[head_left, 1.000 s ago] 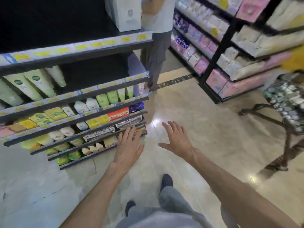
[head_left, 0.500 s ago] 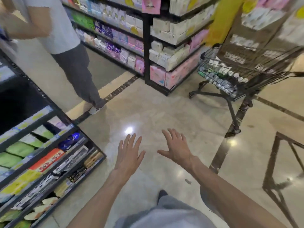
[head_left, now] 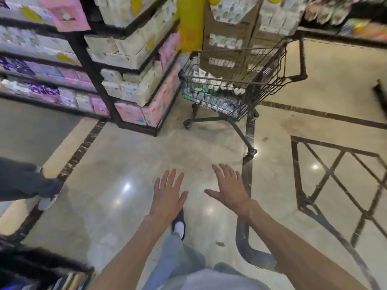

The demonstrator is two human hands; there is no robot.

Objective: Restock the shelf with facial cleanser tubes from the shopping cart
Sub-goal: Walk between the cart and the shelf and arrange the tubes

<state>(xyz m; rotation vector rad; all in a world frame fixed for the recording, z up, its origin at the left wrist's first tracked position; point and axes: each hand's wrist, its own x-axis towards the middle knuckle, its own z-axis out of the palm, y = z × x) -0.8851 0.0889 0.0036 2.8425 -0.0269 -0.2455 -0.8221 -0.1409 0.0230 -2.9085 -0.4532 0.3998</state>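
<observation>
A black wire shopping cart [head_left: 293,59] stands ahead on the shiny floor, a short way beyond my hands. Inside it lie several pale facial cleanser tubes [head_left: 211,97] in a heap, with cardboard boxes [head_left: 232,36] stacked above them. My left hand [head_left: 167,195] and my right hand [head_left: 230,189] are both stretched out in front of me over the floor, fingers straight and spread, holding nothing. The shelf with the tubes shows only as a dark corner [head_left: 41,268] at the bottom left.
A black shelf unit [head_left: 100,84] of pink and white packs stands left of the cart. Another person's leg and shoe [head_left: 46,201] are at the left edge. My own foot [head_left: 179,226] is on the floor below my hands.
The view has swung right, away from the product shelf and toward the cart, which now sits nearer the middle. Both hands stay outstretched and empty.
</observation>
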